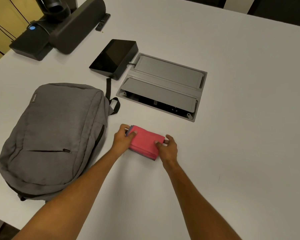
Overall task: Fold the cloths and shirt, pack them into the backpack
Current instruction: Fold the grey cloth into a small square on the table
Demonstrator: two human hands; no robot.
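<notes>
A small stack of folded cloths [145, 142], pink on top with purple layers showing at its edges, lies on the white table [232, 118]. My left hand [122, 138] grips the stack's left end, thumb on top. My right hand [168, 148] grips its right end the same way. The grey backpack [54, 135] lies flat to the left of the stack, its front pocket zipper shut. I cannot tell whether its main compartment is open. No shirt is in view.
A grey cable hatch [163, 85] set in the table sits just beyond the stack, its near flap ajar. A black tablet-like device [113, 57] stands behind the backpack. Black video-conference gear [59, 26] and a remote [102, 22] occupy the far left corner.
</notes>
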